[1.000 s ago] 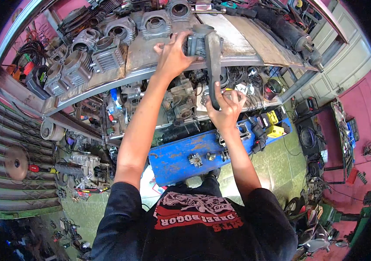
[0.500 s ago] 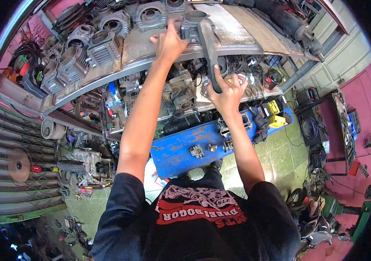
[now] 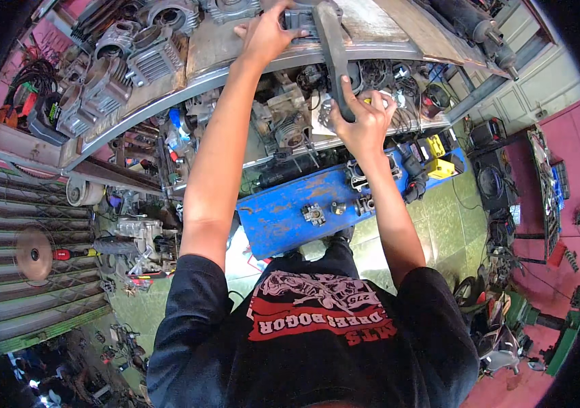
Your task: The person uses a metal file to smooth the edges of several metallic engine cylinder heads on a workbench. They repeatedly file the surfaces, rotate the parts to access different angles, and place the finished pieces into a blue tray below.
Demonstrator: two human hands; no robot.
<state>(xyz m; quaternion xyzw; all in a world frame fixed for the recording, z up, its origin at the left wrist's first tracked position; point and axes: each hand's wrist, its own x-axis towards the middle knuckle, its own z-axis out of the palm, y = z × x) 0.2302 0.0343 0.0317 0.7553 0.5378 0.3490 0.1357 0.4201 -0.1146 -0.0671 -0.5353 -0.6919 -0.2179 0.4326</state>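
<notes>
Both hands are occupied at the shelf (image 3: pixel 215 51). Left hand (image 3: pixel 266 39) is spread around the near-left corner of a finned metal block (image 3: pixel 298 26), its thumb against the block's side and its forefinger reaching up at the picture's upper edge; it appears to clasp the block. Right hand (image 3: pixel 366 124), just off the shelf's front edge on the person's side, pinches the lower end of a long dark bar (image 3: pixel 335 58) between thumb and forefinger, with the other fingers curled.

The block sits on the shelf, close to its front edge. The bar's upper end lies over the block and the rest slants out past that edge. More finned metal parts (image 3: pixel 157 64) stand on the shelf's left portion, and a blue bench (image 3: pixel 269 228) stands below it.

As far as one can judge, the work is midway: block placed, bar laid against it, both hands set. No finished result shows, and how much is left cannot be told, since the block's top is cut off.

Half a second ago the block's round upper hole was in view; now the shelf sits higher in the picture, and the left fingers reach farther around the block. The right hand's pinch looks unchanged.
</notes>
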